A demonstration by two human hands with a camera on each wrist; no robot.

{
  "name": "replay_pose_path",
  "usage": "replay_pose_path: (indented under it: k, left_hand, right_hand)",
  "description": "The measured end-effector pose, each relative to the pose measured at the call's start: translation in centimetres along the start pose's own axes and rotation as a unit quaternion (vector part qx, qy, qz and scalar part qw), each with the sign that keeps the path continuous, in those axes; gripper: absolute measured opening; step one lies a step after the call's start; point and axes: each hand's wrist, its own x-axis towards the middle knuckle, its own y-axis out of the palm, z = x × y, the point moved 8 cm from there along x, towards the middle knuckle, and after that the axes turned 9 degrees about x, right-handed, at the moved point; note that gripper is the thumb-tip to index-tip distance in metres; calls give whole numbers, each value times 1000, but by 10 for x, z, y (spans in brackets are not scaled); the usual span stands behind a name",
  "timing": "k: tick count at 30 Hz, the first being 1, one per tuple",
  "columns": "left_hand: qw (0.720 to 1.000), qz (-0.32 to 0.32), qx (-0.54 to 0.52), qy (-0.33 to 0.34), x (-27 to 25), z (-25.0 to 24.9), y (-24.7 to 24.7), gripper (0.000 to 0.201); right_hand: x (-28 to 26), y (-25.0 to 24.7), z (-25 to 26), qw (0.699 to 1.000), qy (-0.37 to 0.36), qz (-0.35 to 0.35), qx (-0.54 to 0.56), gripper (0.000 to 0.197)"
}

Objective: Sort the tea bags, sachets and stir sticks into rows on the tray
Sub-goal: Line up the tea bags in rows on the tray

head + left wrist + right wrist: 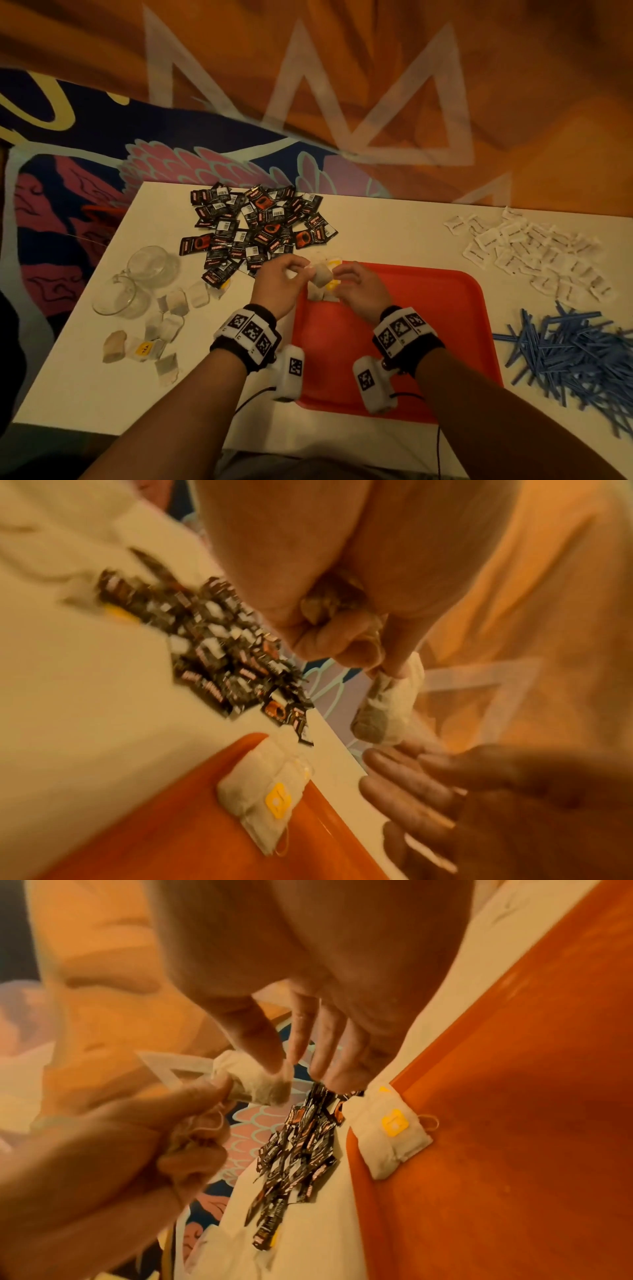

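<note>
My left hand (297,269) pinches a tea bag (322,274) by its top, above the far left corner of the red tray (428,342); its string is bunched in the palm. In the left wrist view the tea bag (387,704) hangs from the left hand (387,666). My right hand (340,274) has straight fingers, and its thumb and forefinger tips touch the bag's free end (260,1088). Two tea bags (320,295) with yellow tags lie in the tray's corner. More tea bags (164,322) lie loose on the left.
A pile of black sachets (257,226) lies at the back of the white table (394,233). White sachets (534,253) are at the back right and blue stir sticks (575,353) at the right. Two glass cups (137,281) lie at the left.
</note>
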Motion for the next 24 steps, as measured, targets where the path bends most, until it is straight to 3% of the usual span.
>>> replay_pose_path:
  k: [2,6,9,14,17,24]
  left_hand:
    - [997,16,64,39,-1,-16,-1,9]
    - [994,28,74,74,-1,-30,-2,4]
    - [997,25,21,72,1,-30,-4,7]
    - [998,34,-14,60,3,-18,2,22]
    - [998,38,-11,58,5,-16,4,25]
    - [999,5,1,40,16,1,2,21]
  right_hand:
    - [-2,1,10,997,-62,19,-40,36]
    - [0,3,22,989,-137,9,-59,8]
    - [2,1,20,991,-128,-12,-46,11]
    - [0,6,19,989,-134,26,-49,24]
    - [0,10,19,989,-136,35,-46,7]
    - [5,14,-11,998,-58,10,-27,5]
